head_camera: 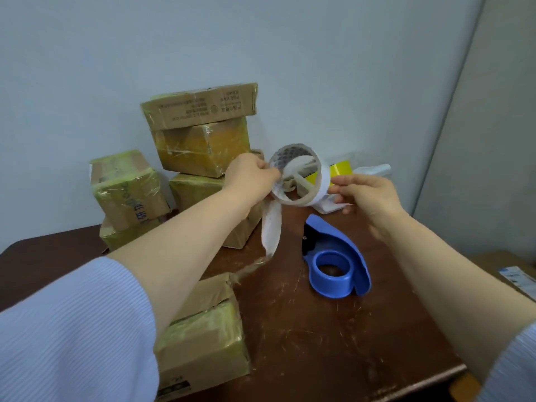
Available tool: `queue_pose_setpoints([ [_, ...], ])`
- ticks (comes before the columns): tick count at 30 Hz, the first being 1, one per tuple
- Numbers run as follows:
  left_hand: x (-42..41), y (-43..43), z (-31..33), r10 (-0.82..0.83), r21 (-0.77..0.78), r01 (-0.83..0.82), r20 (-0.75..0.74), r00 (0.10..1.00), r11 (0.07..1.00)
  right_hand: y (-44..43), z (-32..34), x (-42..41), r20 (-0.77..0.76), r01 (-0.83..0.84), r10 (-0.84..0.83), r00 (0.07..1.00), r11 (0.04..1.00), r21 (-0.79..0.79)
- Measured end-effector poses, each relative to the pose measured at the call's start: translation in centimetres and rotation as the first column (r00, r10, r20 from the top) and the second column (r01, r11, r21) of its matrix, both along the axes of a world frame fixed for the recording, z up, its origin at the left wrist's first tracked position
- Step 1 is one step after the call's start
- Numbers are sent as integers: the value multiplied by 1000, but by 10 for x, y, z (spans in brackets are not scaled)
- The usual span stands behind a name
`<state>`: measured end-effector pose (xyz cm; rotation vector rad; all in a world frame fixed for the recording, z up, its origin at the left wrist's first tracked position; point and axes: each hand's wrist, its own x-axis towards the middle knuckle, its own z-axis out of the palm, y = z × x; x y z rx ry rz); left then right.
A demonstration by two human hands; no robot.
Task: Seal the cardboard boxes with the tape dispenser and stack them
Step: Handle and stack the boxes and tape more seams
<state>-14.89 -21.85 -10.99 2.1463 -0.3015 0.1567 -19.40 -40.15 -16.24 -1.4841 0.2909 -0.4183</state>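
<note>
I hold a nearly spent white tape roll point(298, 177) in the air above the table. My left hand point(251, 177) grips its left rim, and a loose strip of tape hangs down from there. My right hand point(367, 195) touches the roll's right side with its fingertips. The blue tape dispenser point(338, 258) lies on the brown table point(333, 343) below, with no roll in it. Several taped cardboard boxes are stacked against the wall point(200, 132), two more at the left point(124, 187), and one box point(203, 338) sits near me under my left forearm.
A yellow and white packet point(343, 169) lies behind the roll at the table's back. To the right, off the table, stands another cardboard box point(504, 268) with a printed label. The table's front right edge is close to my right arm.
</note>
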Motion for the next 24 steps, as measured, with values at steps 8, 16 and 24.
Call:
queue_pose_setpoints([
  [8, 39, -29, -24, -125, 711, -178, 352, 928, 680, -51, -29, 44, -48, 120, -156, 987, 892, -437],
  [16, 85, -60, -54, -281, 841, -96, 283, 917, 532, -66, -24, 107, -54, 3, -106, 993, 476, -879],
  [24, 104, -67, -71, -324, 798, 91, 136, 936, 596, -62, -20, 169, -324, -350, -264, 908, -59, -935],
])
